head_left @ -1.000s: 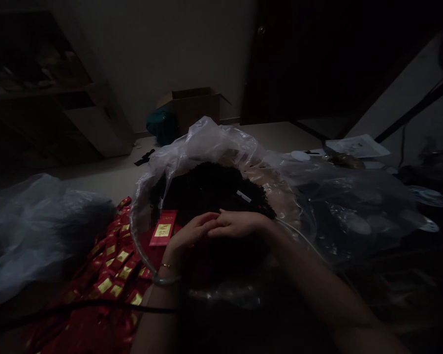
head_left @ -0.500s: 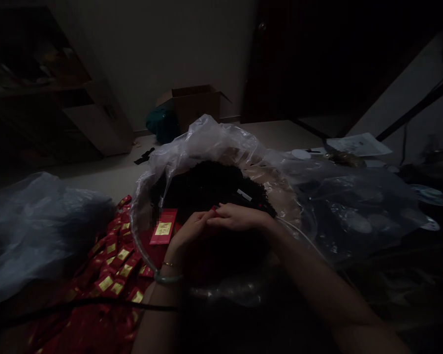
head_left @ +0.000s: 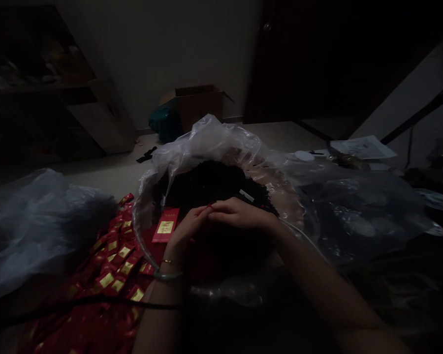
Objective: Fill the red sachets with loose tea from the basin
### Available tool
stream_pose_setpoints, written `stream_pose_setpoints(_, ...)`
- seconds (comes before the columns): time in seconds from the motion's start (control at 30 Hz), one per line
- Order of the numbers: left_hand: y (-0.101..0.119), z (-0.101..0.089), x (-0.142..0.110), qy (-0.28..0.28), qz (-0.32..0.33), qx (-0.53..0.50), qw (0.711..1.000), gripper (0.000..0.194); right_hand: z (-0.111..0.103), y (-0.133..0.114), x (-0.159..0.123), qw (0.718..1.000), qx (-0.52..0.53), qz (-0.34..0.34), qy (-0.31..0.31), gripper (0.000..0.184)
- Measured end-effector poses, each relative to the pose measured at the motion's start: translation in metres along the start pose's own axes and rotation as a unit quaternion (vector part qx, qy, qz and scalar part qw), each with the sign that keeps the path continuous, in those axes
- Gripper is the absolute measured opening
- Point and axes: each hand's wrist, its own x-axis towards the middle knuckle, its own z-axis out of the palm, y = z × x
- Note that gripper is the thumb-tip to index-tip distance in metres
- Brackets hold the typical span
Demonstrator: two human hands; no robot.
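Observation:
My left hand [head_left: 192, 221] and my right hand [head_left: 240, 213] meet at the fingertips over a plastic-lined round container [head_left: 142, 196]. Both are closed on a small red packet [head_left: 210, 206], of which only a sliver shows between the fingers. Beneath and beyond them lies a heap of dark loose leaves, perhaps tea [head_left: 210, 182]. A flat red packet with a gold label [head_left: 166, 225] rests beside my left wrist, inside the rim. On the leaves, just past my right hand, lies a small pale strip [head_left: 246, 195].
Many red-and-gold packets [head_left: 121, 265] are piled left of the container, with a bulky clear plastic bag [head_left: 33, 221] beyond them. Clear plastic sheeting [head_left: 362, 211] spreads to the right. An open cardboard box [head_left: 201, 105] and a teal bag [head_left: 165, 123] stand by the wall. The room is dim.
Both hands stay together, with the fingers shifted slightly; less of the red packet shows between them. The whole view has moved a little, so everything sits slightly further right.

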Motion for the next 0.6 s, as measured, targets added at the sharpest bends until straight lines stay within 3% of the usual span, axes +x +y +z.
stream_pose_setpoints(0.17, 0.007, 0.0, -0.007, 0.051, 0.014, 0.01, 0.999, 0.032, -0.002, 0.004, -0.001, 0.997, 0.036, 0.014, 0.068, 0.047)
stream_pose_setpoints(0.4, 0.0, -0.005, 0.001, 0.001, 0.022, 0.011, 1.0, 0.034, -0.006, 0.007, 0.0, 1.0, 0.011, -0.015, 0.0, 0.043)
stream_pose_setpoints(0.6, -0.003, -0.011, 0.002, 0.035, 0.029, -0.025, 0.999, 0.038, -0.002, -0.001, -0.003, 0.991, 0.121, -0.001, 0.064, 0.051)
